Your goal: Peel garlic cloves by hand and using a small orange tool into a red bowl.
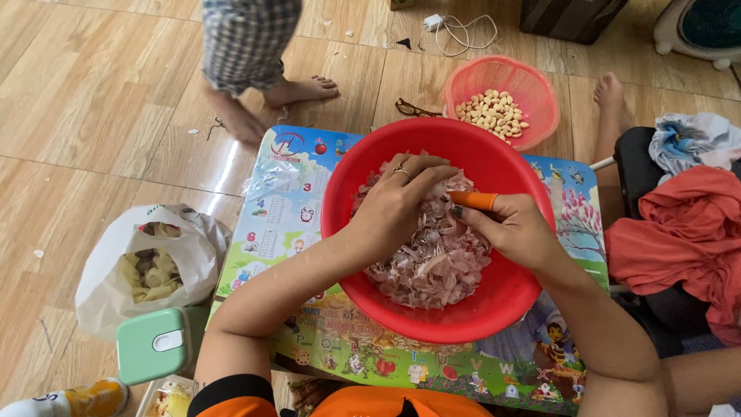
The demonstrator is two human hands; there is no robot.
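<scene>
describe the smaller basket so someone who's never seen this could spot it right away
Start at the big red bowl of papery peelings on the picture-covered low table, where both hands work. Just beyond its far rim, on the wooden floor, sits the pink basket. Unlike the solid bowl, it has mesh walls and holds pale peeled cloves.

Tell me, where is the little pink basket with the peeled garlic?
In the head view, the pink basket sits on the wooden floor at upper right, just beyond the big red bowl, with a pair of glasses lying to its left.
</scene>
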